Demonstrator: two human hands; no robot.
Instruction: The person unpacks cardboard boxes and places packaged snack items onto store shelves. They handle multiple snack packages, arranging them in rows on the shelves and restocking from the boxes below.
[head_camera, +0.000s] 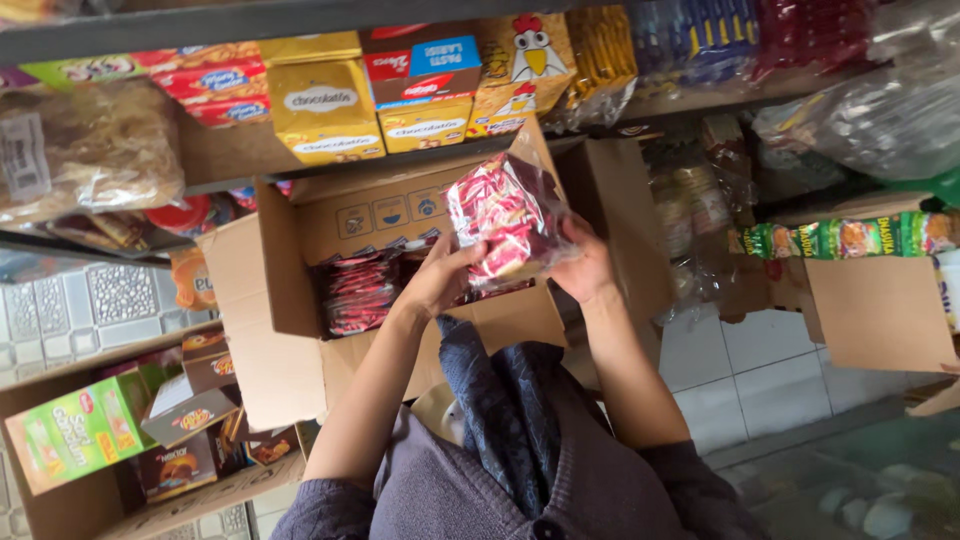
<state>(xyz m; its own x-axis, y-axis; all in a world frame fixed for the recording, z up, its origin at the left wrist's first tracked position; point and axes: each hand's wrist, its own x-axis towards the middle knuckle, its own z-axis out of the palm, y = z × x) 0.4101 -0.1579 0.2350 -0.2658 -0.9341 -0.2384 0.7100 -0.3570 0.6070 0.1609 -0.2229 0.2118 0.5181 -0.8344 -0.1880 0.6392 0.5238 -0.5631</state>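
Above the open cardboard box (300, 290), both hands hold one clear bag of red-wrapped sweets (505, 225). Left hand (440, 280) closed on the bag's lower left edge; right hand (585, 265) closed on its right side. More red packets (360, 290) lie inside, against the box's back wall.

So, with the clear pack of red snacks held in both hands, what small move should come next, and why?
Probably lift the pack to the shelf: the left hand and right hand hold it clear above the open box.
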